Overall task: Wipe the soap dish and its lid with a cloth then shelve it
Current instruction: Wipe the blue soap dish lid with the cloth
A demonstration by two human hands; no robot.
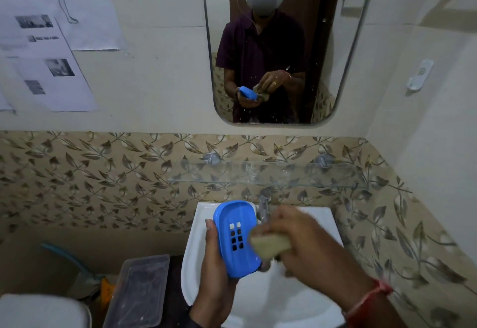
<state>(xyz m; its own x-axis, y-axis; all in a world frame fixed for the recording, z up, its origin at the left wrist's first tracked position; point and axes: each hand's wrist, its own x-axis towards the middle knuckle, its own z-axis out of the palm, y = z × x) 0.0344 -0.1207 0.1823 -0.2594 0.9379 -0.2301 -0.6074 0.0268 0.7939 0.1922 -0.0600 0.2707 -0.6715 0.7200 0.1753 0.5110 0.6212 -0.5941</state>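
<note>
Bathroom w/ leaf-pattern tile band. Printed sheets (49,74) on wall at left, clear plastic box (139,291) low left. Left hand (214,276) fingers curl round blue slotted plastic soap dish (236,237), tilted over white ceramic sink (325,222). Right hand (302,240) fingers pinch beige cloth (271,244) against dish's right edge, partly hiding tap (263,205). Glass shelf (271,176) above, mirror (273,44) higher.

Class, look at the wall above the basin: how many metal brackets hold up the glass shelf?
2. One bracket sits above the left part of the glass shelf; the other bracket sits above its right part. None looks hidden.
</note>
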